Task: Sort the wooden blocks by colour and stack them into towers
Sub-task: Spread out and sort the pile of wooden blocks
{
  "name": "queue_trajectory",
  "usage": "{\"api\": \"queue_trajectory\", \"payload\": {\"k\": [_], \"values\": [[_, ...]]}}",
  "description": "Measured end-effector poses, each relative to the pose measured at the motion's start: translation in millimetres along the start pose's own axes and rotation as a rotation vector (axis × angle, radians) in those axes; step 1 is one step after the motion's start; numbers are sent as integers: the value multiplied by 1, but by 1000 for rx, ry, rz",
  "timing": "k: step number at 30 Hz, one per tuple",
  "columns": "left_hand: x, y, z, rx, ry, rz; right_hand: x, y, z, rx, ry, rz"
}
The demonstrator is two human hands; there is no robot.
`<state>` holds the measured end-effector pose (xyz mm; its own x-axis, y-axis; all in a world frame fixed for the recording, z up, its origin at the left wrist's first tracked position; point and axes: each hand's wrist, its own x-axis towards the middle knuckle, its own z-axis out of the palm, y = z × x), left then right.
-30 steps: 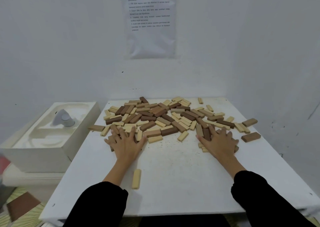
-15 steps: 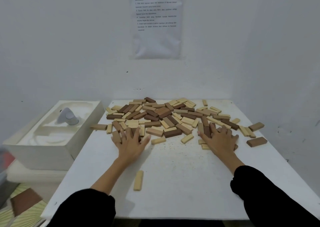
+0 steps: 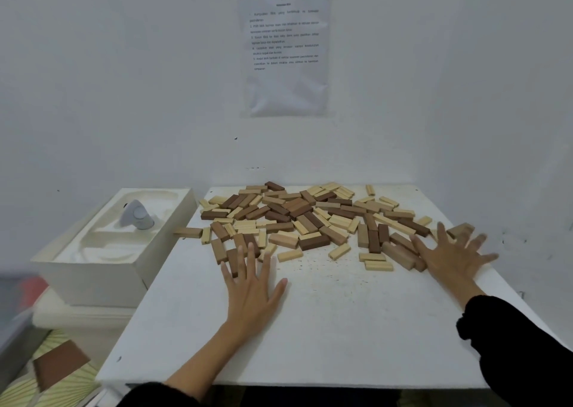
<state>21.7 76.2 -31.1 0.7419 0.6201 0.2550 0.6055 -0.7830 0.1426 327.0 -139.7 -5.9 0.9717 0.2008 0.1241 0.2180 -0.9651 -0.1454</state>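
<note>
Blocks (image 3: 297, 217) of wood lie loose across the far half of the white counter (image 3: 325, 329), pale, mid-brown and dark brown pieces mixed together, mostly flat, some overlapping, none stacked into a tower. One brown block (image 3: 187, 232) sits apart at the left edge of the counter, just beside the heap. The left hand (image 3: 251, 289) lies palm down on the counter at the near left of the heap, its fingers straight and spread, gripping nothing; its fingertips reach the nearest brown pieces. The right hand (image 3: 449, 254) is at the near right of the heap, fingers splayed wide and holding nothing; it is blurred, so I cannot tell whether it presses on the counter or hangs just over it. Both arms wear black sleeves (image 3: 511, 344), the left one pushed back past the forearm. Left of the counter, touching its edge, stands a white moulded box (image 3: 93, 270) with a small grey object (image 3: 136, 216) upright in its far hollow. A printed sheet (image 3: 285, 47) hangs on the white wall behind, its text too small to read. Down at the near left, a brown slab (image 3: 59, 363) lies on a striped surface.
</note>
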Motion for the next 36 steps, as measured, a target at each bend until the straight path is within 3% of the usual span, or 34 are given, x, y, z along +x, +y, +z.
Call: {"api": "queue_trajectory", "payload": {"k": [9,21,27,32,34,36], "values": [[51,-16,-2,-45,-50,-143,19,4,18,239,0,-66],[84,-19,4,-52,-90,-186,27,0,32,183,39,-293],[84,-17,5,-22,-104,-197,9,-18,30,227,48,-293],[84,-17,3,1,-140,-207,-22,-31,15,541,196,-197],[83,-15,1,1,-128,-206,-37,-43,13,535,145,-239],[82,-14,0,-1,-121,-210,-46,-53,16,365,37,-312]]}}
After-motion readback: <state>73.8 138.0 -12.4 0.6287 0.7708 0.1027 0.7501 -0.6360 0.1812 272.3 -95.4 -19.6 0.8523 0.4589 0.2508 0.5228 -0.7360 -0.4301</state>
